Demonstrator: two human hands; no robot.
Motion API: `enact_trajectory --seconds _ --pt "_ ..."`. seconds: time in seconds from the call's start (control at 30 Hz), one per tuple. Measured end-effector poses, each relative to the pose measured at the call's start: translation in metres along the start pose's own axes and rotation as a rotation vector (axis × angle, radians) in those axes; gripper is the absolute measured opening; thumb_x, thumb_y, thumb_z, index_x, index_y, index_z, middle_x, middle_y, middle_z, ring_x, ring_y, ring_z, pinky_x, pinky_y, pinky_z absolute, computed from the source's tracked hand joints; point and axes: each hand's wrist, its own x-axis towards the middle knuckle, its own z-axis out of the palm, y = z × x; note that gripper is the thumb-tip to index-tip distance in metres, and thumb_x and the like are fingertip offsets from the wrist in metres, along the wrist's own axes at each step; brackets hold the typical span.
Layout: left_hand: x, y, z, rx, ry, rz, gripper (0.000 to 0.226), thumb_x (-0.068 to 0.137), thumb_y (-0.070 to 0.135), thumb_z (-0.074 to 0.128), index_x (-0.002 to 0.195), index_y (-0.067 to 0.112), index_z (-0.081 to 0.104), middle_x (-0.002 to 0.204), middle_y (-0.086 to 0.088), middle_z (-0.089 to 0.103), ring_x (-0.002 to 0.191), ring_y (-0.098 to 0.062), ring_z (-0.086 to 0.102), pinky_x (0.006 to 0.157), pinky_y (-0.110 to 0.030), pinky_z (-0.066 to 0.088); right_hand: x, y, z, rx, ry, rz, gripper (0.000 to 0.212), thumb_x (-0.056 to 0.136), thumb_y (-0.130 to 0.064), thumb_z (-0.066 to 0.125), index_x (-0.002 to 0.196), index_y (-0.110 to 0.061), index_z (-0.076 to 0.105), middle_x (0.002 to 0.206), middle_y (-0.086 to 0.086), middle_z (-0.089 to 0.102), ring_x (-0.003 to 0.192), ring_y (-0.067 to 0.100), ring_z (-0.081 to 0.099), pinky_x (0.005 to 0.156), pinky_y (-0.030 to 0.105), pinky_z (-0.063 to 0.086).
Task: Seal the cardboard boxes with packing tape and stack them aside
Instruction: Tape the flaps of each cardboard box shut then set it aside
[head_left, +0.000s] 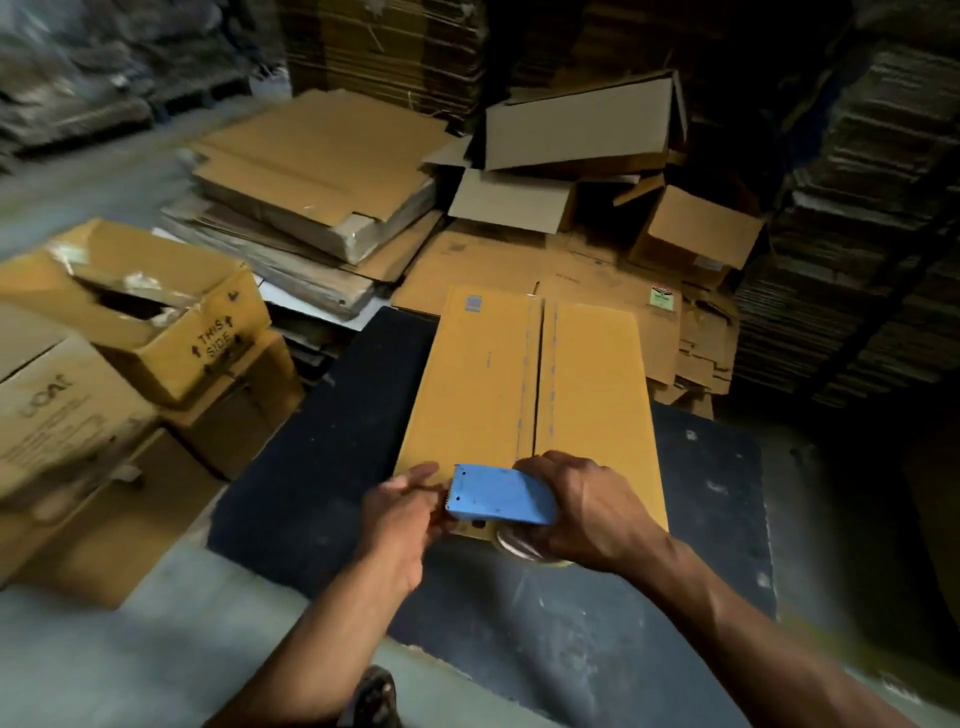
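A long cardboard box (488, 384) lies on a dark mat (322, 467) with its two top flaps closed and an open seam running down the middle. At its near end my right hand (587, 509) grips a blue tape dispenser (501, 496) with a roll of clear tape under it. My left hand (402, 512) is at the dispenser's toothed left end, fingers pinched there, apparently on the tape end. No tape is visible along the seam.
Assembled boxes (119, 322) are stacked at the left, one marked "THIS SIDE". Flattened cardboard (311, 192) is piled behind, loose open boxes (696, 234) at the back right, tall sheet stacks (852, 234) on the right. A sandalled foot (371, 696) shows at the bottom.
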Motion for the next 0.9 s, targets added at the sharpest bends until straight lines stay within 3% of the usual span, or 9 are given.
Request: enact_trajectory --seconds 0.13,0.23,0.4,0.57,0.9 --pt "0.029 0.031 -0.062 0.044 0.200 0.133 0.034 0.087 -0.008 0.075 0.119 0.003 0.069 0.089 -0.016 0.077 0.070 -0.018 0.074 0.056 -0.023 0.060 0.020 0.006 -0.009 -0.153 -0.055 -0.052 0.063 0.083 -0.065 0.067 0.137 -0.035 0.050 0.118 -0.007 0.064 0.100 0.024 0.066 0.078 0.039 0.056" --pt "0.046 0.048 -0.101 0.152 0.179 0.119 0.031 0.088 -0.007 0.074 0.118 0.001 0.070 0.090 -0.014 0.078 0.079 -0.021 0.076 0.062 -0.026 0.062 0.020 0.030 -0.019 -0.218 -0.085 -0.038 0.062 0.085 -0.054 0.072 0.139 -0.034 0.048 0.118 -0.007 0.063 0.101 0.022 0.065 0.081 0.039 0.055" --pt "0.068 0.040 -0.091 0.158 0.174 0.097 0.032 0.084 0.001 0.082 0.114 0.002 0.071 0.088 -0.014 0.079 0.077 -0.022 0.076 0.075 -0.035 0.062 0.027 0.030 -0.006 -0.279 -0.142 -0.034 0.055 0.086 -0.051 0.068 0.135 -0.032 0.050 0.116 -0.006 0.063 0.103 0.022 0.065 0.082 0.038 0.055" --pt "0.083 0.021 -0.082 0.210 0.252 0.126 0.036 0.078 0.005 0.089 0.110 0.002 0.073 0.077 -0.007 0.077 0.066 -0.014 0.073 0.052 -0.025 0.054 0.031 0.032 0.005 -0.327 -0.154 -0.004 0.051 0.087 -0.050 0.068 0.131 -0.031 0.050 0.114 -0.006 0.063 0.102 0.024 0.066 0.083 0.038 0.052" --pt "0.098 0.014 -0.084 0.221 0.283 0.223 0.033 0.080 0.008 0.087 0.111 0.008 0.074 0.082 -0.003 0.077 0.071 -0.012 0.076 0.056 -0.025 0.053 0.029 0.021 0.012 -0.365 -0.137 0.062 0.049 0.086 -0.043 0.071 0.128 -0.028 0.052 0.109 -0.005 0.063 0.099 0.024 0.067 0.082 0.038 0.048"
